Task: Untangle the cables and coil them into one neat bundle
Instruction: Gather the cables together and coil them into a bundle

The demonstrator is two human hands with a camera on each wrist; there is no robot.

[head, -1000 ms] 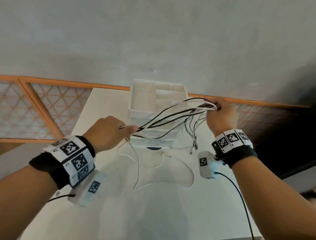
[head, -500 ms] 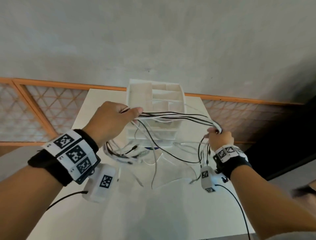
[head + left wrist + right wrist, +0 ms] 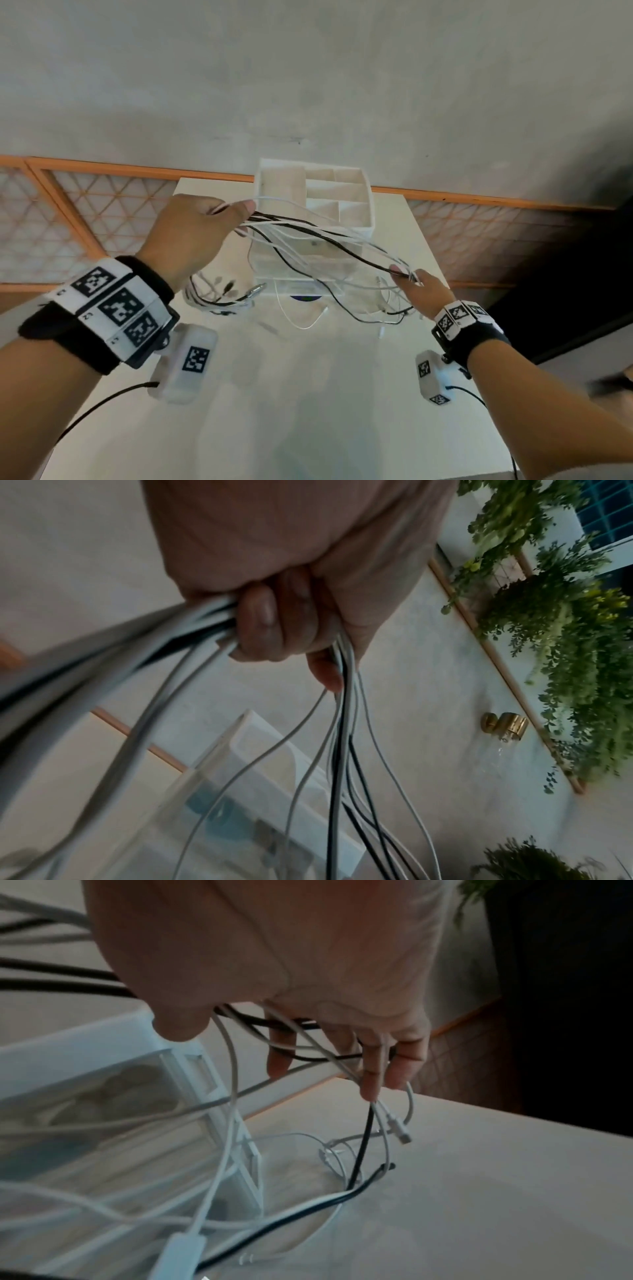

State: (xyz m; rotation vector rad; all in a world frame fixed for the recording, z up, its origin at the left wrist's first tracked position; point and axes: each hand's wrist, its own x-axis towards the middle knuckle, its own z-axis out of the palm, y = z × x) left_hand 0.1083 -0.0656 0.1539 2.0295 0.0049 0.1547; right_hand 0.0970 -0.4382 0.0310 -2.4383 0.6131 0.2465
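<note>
The table [image 3: 308, 394] lies nearest, with slack loops and connector ends resting on it. Above it, the right hand [image 3: 419, 289] sits low and to the right, fingers [image 3: 371, 1074] extended downward and only loosely bent; several cables [image 3: 325, 236] drape across them (one white connector hangs just below the fingertips). No firm pinch is visible here.

The left hand [image 3: 191, 233] is held higher and farther forward, fist closed tightly round a gathered group of white and black strands [image 3: 205, 620].

Between the two hands the cables run as a sagging span, long axis from upper left to lower right, passing in front of the organiser [image 3: 352, 219] at the table's far edge. More loops hang beneath the left hand.

Judgement: the bundle is anchored at the left hand; the right hand is nearer the loose ends and is placed to draw the next loop toward the left.
</note>
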